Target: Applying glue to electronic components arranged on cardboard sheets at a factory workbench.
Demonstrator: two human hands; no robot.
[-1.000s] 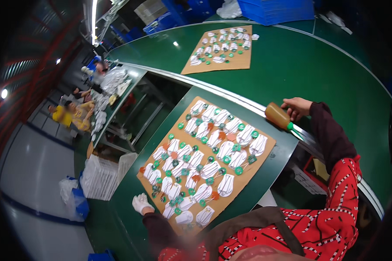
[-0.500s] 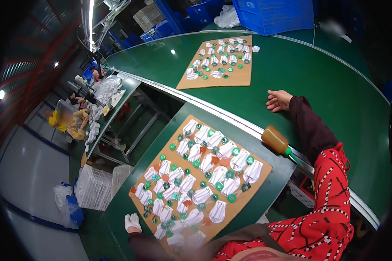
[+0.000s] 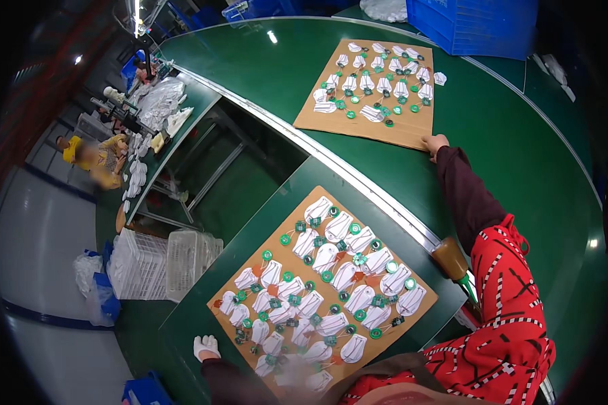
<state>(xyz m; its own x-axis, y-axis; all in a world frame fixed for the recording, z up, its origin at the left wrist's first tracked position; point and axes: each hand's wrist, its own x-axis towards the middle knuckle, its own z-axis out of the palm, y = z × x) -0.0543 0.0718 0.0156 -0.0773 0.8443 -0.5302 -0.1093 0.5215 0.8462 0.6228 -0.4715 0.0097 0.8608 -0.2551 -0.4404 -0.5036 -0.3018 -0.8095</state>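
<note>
My right hand (image 3: 436, 145), bare, has its fingers closed on the near right corner of a cardboard sheet (image 3: 405, 128) on the far green tabletop. Rows of white paper-like shapes with thin wires and small green discs lie on that sheet. My left hand (image 3: 207, 347), in a white glove, rests with fingers apart near the left corner of a second cardboard sheet (image 3: 288, 260) on the near table, holding nothing. This nearer sheet carries several similar white pieces, green discs and some orange bits. Beside my right forearm lies a brown squeeze bottle (image 3: 449, 260) with a green nozzle.
A pale metal rail (image 3: 358, 179) runs between the two green surfaces. At the back stands a blue crate (image 3: 476, 27). White plastic baskets (image 3: 142, 266) sit on the left. Further left, a person in yellow (image 3: 101, 162) is beside another worktable.
My right hand has moved forward from above the green surface and taken hold of the far cardboard's corner. My left hand stays by the near sheet. The whole view has shifted.
</note>
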